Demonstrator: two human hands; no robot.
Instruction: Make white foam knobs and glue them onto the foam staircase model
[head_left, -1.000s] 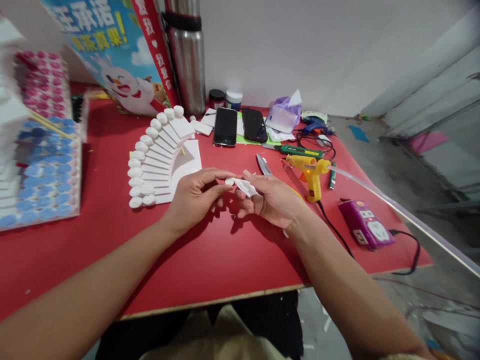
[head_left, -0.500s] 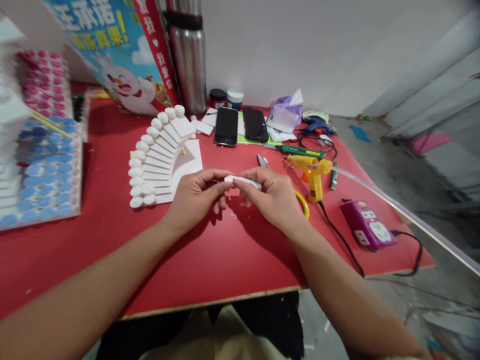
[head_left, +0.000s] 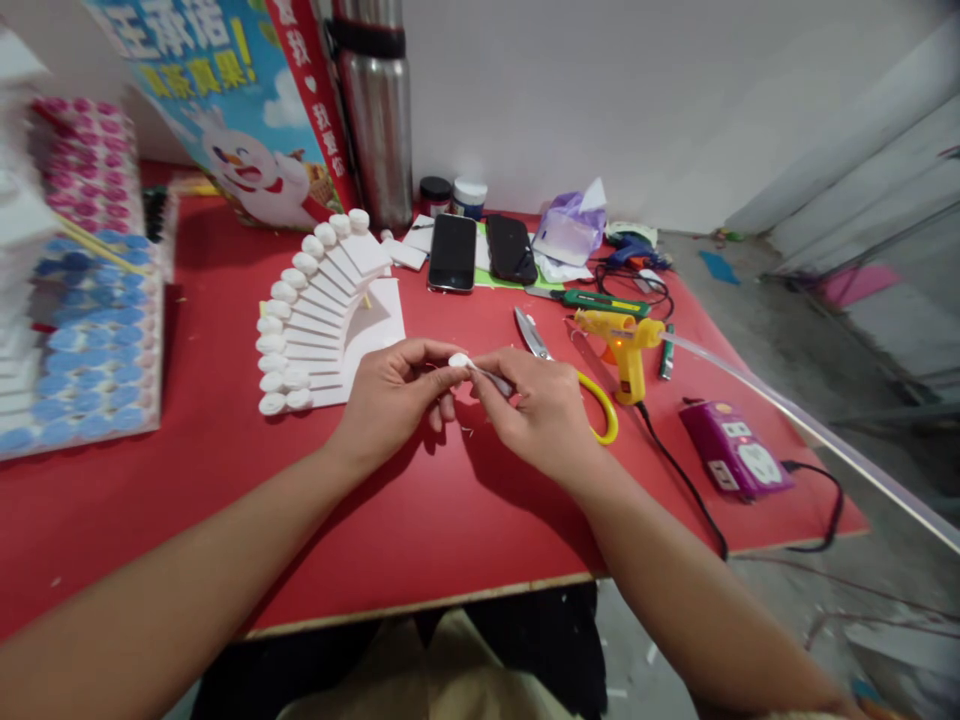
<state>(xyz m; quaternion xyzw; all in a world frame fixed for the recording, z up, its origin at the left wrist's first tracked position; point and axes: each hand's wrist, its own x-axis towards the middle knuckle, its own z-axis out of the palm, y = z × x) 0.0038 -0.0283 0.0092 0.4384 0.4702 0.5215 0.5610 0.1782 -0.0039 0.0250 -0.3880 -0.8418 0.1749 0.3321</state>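
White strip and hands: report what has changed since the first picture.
The right hand has turned back-upward; its fingers now pinch the white strip, whose tail looks narrower. More of the scissors shows beside it. The left hand still pinches the rounded end; the glue gun stays put.

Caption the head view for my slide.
Left hand and right hand hold a white strip above a red table, near scissors and a glue gun.

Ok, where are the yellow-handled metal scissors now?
In the head view, the yellow-handled metal scissors lie right of centre on the red tabletop, partly hidden by the bare right hand, just left of the yellow plastic glue gun.
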